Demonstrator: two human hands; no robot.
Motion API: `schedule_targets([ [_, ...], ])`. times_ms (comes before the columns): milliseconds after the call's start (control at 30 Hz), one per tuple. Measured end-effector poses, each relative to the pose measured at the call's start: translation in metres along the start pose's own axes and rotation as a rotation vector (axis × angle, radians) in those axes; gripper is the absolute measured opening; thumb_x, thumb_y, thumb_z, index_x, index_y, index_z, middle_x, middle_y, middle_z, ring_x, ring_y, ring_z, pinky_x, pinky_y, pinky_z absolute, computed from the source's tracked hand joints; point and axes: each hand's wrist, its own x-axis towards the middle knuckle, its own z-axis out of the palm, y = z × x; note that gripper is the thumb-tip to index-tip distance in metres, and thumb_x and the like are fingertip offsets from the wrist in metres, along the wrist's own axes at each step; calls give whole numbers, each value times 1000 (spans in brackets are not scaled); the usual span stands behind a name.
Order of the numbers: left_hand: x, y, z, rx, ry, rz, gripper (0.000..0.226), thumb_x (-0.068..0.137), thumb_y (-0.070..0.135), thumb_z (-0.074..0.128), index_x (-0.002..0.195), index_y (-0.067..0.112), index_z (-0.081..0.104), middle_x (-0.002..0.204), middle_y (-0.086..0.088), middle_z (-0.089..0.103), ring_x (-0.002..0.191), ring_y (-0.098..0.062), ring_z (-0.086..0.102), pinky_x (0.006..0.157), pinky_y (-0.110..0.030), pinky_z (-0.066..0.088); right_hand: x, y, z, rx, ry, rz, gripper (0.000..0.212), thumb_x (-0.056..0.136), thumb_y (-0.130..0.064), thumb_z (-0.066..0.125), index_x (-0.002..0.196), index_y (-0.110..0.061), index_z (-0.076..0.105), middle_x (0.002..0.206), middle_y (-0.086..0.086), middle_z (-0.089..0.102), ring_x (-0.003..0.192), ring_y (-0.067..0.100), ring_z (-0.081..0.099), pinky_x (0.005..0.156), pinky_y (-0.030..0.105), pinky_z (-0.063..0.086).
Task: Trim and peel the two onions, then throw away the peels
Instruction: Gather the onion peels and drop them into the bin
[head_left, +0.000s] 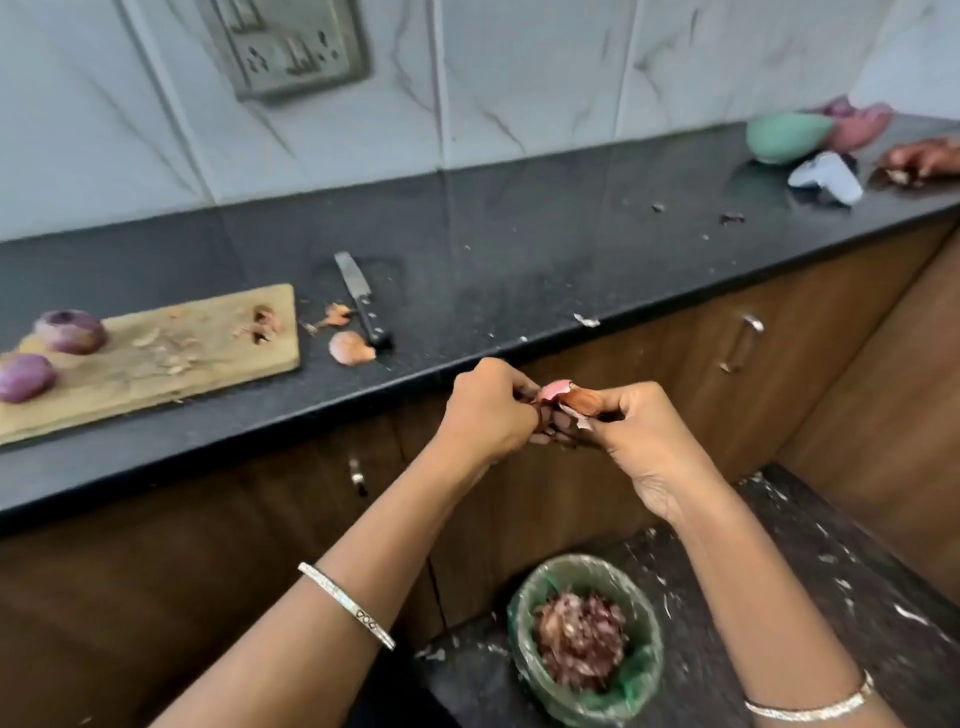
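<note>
Papery pink and brown skin makes up the held peels (563, 401), a crumpled bunch with one pale pink curl on top and a darker brown flake just beside it. The bunch is held between the two hands, in front of the counter (519, 260) edge and off its surface.

- Left hand (485, 410): the fingers are curled and pinch the left side of the bunch, with the back of the hand toward the camera.
- Right hand (641, 431): the thumb and fingers are curled round the right side, and torn, pale-edged skin sticks out below the thumb.
- The two hands nearly meet around the bunch, and most of it is hidden inside the fingers.

The bin (647, 654) is round with a green liner. It stands on the speckled floor, lower in the view than the hands, and holds a heap of purple-brown binned peels (579, 642).

The two onions, rear onion (70, 331) and front onion (26, 378), are peeled and glossy purple. They sit near each other at the left end of the wooden cutting board (208, 358), well apart from the hands. The rear onion shows a flat trimmed end on top. Small scraps lie across the board.

The knife (361, 299) lies on the black counter just right of the board, blade toward the wall. A loose peel (351, 347) lies just beside its black handle.
</note>
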Motion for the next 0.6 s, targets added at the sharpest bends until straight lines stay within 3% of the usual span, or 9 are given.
schedule_targets([
  [133,8,-33,70,5,-127,-111,16,81,3,76,92,14,80,81,-4,78,74,-13,77,81,-33,63,-21,57,-38,-11,39,152,28,63,-21,85,89,-11,82,90,13,78,88,22,71,87,39,58],
  [233,17,-64,119,-21,-211,-190,17,78,7,79,93,16,81,87,-5,78,86,-18,76,86,-36,62,-34,94,-57,132,13,297,16,73,0,78,89,0,77,81,13,77,76,18,74,68,28,61],
  [300,18,-85,146,-11,-272,-242,18,80,11,79,97,17,81,96,-3,77,93,-17,72,89,-31,60,-40,125,-67,118,6,351,15,72,2,77,86,-3,78,79,9,77,69,11,71,61,18,56],
  [367,21,-107,174,-9,-319,-311,17,81,14,80,97,16,81,97,-2,77,95,-17,72,88,-28,59,-42,159,-77,62,38,411,15,75,3,79,86,-8,80,84,8,77,73,11,69,65,18,56],
  [500,27,-149,221,-57,-412,-464,16,78,6,81,94,9,79,96,-8,76,94,-25,74,80,-36,63,-46,234,-89,-114,81,586,20,76,-8,86,95,-3,80,92,12,78,88,23,73,83,35,58],
  [600,27,-176,246,-132,-536,-567,21,76,-8,76,93,4,76,92,-11,74,90,-25,71,84,-43,62,-46,277,-91,-170,115,726,25,78,8,79,101,15,72,72,4,73,65,12,70,61,21,59],
])
